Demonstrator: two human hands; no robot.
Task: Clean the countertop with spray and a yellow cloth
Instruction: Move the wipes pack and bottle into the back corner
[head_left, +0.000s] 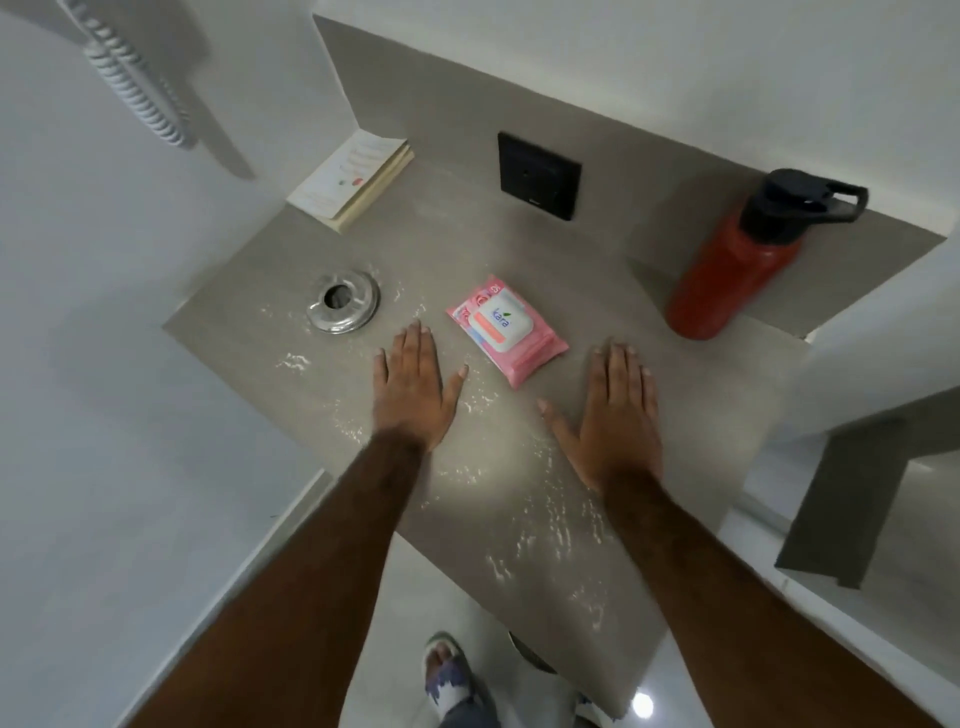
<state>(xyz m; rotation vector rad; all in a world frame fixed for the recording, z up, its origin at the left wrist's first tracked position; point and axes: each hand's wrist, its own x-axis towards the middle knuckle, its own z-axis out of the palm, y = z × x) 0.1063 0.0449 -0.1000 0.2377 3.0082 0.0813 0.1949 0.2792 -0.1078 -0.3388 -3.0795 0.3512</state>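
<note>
Two hands flat, empty: left hand (413, 387), right hand (615, 415) | countertop (519, 249) wet | step: pre-wipe | next: fetch unseen cloth

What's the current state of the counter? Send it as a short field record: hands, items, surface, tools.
left hand: left hand flat, palm down, holding nothing
right hand: right hand flat, palm down, holding nothing
surface: grey stone-look countertop, with wet streaks along the front and between the hands
between hands: pink wet-wipes pack with white lid, lying flat
left rear: round metal ring fitting; cream booklet in the corner
right rear: red bottle with black cap, upright
back wall: black square socket plate
spray, yellow cloth: not in view
</note>
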